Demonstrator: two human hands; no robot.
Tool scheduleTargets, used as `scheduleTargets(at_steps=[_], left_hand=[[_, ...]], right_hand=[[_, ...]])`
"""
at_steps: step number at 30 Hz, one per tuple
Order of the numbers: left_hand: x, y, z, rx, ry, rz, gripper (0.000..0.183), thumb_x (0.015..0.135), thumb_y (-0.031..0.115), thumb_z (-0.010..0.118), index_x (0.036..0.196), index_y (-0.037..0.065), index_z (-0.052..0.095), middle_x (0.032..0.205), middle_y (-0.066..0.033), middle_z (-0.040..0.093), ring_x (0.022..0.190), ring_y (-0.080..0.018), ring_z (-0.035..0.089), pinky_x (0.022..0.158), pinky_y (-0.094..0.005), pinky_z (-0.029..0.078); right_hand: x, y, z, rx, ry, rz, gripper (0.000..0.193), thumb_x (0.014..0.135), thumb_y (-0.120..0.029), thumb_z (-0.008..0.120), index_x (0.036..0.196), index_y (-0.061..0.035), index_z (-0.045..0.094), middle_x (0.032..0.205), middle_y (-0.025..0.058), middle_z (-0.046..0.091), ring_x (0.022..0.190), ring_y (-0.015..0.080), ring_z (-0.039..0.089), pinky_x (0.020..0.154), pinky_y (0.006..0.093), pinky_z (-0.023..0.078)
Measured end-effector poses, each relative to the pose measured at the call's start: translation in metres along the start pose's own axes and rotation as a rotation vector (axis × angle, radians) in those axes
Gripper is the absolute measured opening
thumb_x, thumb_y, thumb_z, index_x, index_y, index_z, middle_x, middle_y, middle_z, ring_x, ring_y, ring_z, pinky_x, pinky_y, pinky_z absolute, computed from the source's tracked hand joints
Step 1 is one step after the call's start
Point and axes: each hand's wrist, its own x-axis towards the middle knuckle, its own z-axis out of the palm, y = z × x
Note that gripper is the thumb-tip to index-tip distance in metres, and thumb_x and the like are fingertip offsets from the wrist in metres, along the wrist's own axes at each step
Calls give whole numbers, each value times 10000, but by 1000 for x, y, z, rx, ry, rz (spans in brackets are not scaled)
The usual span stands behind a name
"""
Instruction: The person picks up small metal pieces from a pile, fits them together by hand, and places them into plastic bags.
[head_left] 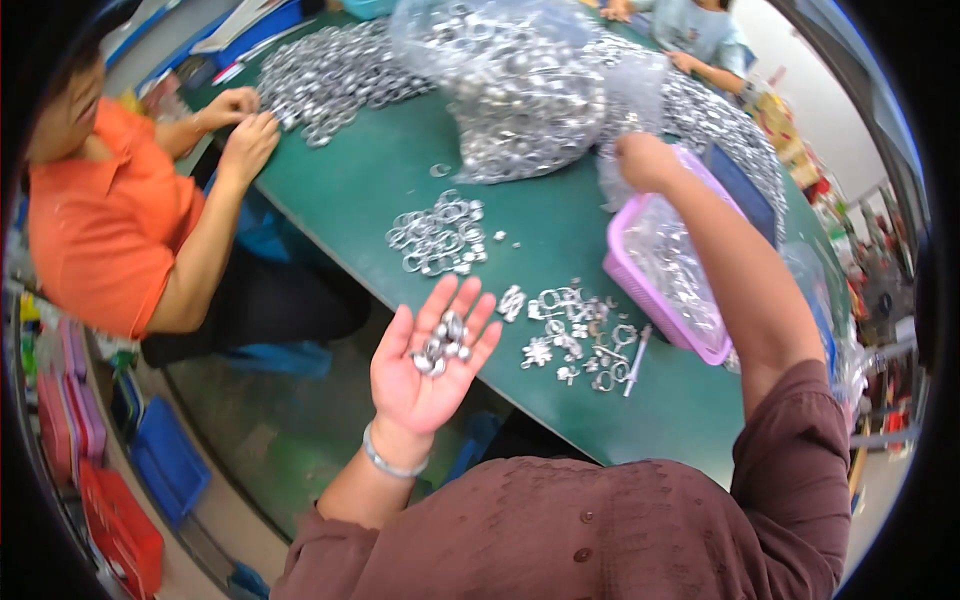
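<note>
While the left hand [425, 388] was held palm up at the near edge of the worktop [330, 200], a small cluster of silvery metal pieces [434, 349] rested loose on its palm; the fingers were extended and the grip was released, not clenched. The right hand [645, 160] was near the far end of the pink basket [643, 292], at a small clear plastic bag [628, 100]; its fingertips were hidden, so whether its grip was closed on anything could not be told.

Progress, by judgement: the work appeared to be partway through. A limited quantity seemed to be portioned out, namely the cluster on the palm, a pile of rings [437, 235] and, to its right, a mixed group of small metal parts [575, 328] beside a white stick [637, 360]. A far larger quantity appeared to be outstanding: the large clear bag [525, 110] was well filled with metal parts, and a broad heap [330, 75] lay beside it, where a co-worker in orange [110, 230] had both hands at its edge. Whether any piece was finished could not be determined.

Markings: no brand, label or writing could be read.
</note>
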Motion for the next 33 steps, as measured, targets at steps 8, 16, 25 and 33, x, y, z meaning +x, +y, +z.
scheduleTargets(at_steps=[8, 16, 25, 33], left_hand=[[-5, 19, -20, 66, 43, 4, 361, 904, 226, 378, 1159, -12, 471, 1171, -193, 475, 1015, -294, 487, 814, -364, 435], [-1, 5, -19, 139, 177, -88, 232, 881, 191, 445, 981, 14, 558, 887, -111, 513, 724, -190, 492, 505, -234, 419], [13, -10, 0, 367, 223, -164, 235, 877, 214, 491, 1042, 57, 549, 849, -75, 524, 646, -141, 479, 494, -221, 393], [54, -25, 32, 580, 87, -204, 344, 839, 170, 568, 1151, 118, 434, 797, -19, 511, 632, -88, 458, 508, -193, 368]], right_hand=[[-10, 4, -28, 788, 180, 138, 190, 676, -123, 491, 763, 4, 602, 683, 150, 586, 656, 231, 565, 636, 338, 446], [-36, 34, -61, 1429, 132, -90, 214, 742, -31, 492, 944, -71, 552, 718, -18, 528, 576, 73, 476, 535, 202, 408], [-74, 22, -48, 1602, 38, -374, 250, 771, 6, 518, 1005, -44, 594, 838, -28, 596, 713, 42, 519, 648, 186, 411], [-100, -24, -42, 1611, 87, -417, 194, 762, 31, 535, 926, -30, 620, 786, -26, 591, 696, 48, 525, 638, 187, 419]])
